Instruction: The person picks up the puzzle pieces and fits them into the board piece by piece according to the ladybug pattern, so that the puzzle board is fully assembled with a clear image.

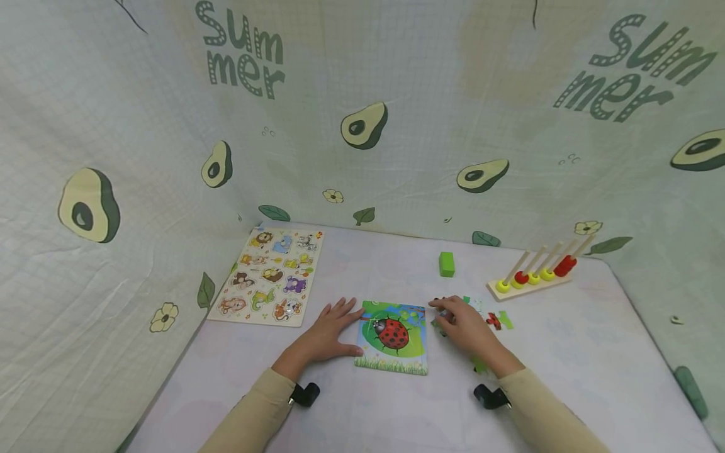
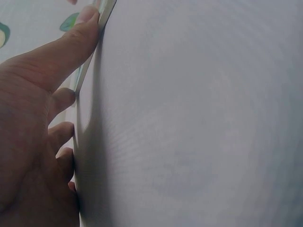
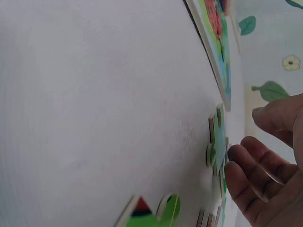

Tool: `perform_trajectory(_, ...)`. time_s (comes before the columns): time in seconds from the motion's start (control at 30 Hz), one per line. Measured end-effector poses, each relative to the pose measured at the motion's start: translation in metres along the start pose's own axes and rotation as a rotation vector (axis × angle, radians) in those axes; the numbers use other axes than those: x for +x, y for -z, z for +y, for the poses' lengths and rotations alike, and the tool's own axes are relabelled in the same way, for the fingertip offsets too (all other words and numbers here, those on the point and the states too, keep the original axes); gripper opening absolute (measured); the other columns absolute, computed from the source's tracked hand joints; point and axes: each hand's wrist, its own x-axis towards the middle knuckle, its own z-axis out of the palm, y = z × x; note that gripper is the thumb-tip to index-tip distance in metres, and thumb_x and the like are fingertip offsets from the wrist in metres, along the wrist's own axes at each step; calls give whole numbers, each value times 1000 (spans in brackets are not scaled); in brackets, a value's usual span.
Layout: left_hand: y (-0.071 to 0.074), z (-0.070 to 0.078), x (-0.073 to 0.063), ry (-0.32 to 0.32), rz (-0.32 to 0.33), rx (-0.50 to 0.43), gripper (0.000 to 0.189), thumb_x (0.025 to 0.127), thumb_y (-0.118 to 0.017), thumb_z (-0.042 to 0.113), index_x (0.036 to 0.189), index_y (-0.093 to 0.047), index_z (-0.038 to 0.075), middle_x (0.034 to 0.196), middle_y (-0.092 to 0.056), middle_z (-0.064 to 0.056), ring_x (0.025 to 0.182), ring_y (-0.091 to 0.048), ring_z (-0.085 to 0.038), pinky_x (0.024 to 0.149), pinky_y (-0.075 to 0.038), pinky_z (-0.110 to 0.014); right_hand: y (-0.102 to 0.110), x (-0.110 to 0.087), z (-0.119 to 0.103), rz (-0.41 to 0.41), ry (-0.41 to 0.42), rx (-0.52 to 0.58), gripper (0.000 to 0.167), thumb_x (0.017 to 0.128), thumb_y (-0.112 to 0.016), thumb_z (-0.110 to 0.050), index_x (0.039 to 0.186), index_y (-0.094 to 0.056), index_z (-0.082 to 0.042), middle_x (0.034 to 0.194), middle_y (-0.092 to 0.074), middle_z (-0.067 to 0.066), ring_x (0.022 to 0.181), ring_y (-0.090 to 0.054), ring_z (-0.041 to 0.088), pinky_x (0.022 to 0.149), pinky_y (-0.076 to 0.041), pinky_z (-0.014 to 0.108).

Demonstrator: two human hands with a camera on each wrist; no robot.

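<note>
A square ladybug puzzle board (image 1: 391, 365) lies flat on the table between the two hands. My left hand (image 1: 324, 335) rests at its left side with fingers spread; the thumb (image 2: 80, 35) touches the board's edge. Just right of the board, my right hand (image 1: 467, 327) hovers over loose jigsaw pieces, its fingers loosely bent. The right wrist view shows thumb and fingers apart with nothing between them, close beside a blue-and-green piece (image 3: 218, 142). Another green piece (image 3: 173, 210) lies nearer the wrist. The hand partly hides several pieces in the head view.
Red-and-green pieces (image 1: 494, 321) lie right of the right hand. An animal peg puzzle board (image 1: 298, 314) lies at the back left. Farther back are a green block (image 1: 447, 264) and a wooden peg stand (image 1: 529, 289) with yellow and red beads. Printed cloth walls (image 1: 419, 207) border the table.
</note>
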Motion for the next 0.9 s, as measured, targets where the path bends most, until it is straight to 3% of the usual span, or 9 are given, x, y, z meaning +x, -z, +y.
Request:
perform_trajectory(0.43, -1, -2, 1, -4, 7, 0, 93, 82, -78, 57, 158, -40, 19, 168, -23, -8, 156, -12, -33, 125, -7, -55, 26, -20, 36, 14, -80, -21, 35, 98, -67, -12, 132, -65, -5, 112, -64, 11, 83, -58, 15, 69, -51, 33)
perform_trajectory(0.63, -1, -2, 0, -3, 6, -3, 93, 82, -78, 57, 158, -40, 19, 168, -23, -8, 156, -12, -33, 125, -7, -55, 26, -23, 37, 10, -72, -19, 36, 95, -70, -10, 130, -66, -5, 103, -63, 4, 82, -56, 14, 71, -51, 33)
perform_trajectory(0.9, 0, 0, 0, 4, 4, -10, 92, 83, -78, 57, 158, -41, 20, 168, -23, -8, 156, -12, -33, 126, -7, -54, 20, -21, 25, -84, -69, -31, 42, 94, -74, -21, 132, -66, -7, 99, -63, 0, 78, -49, 13, 64, -42, 28)
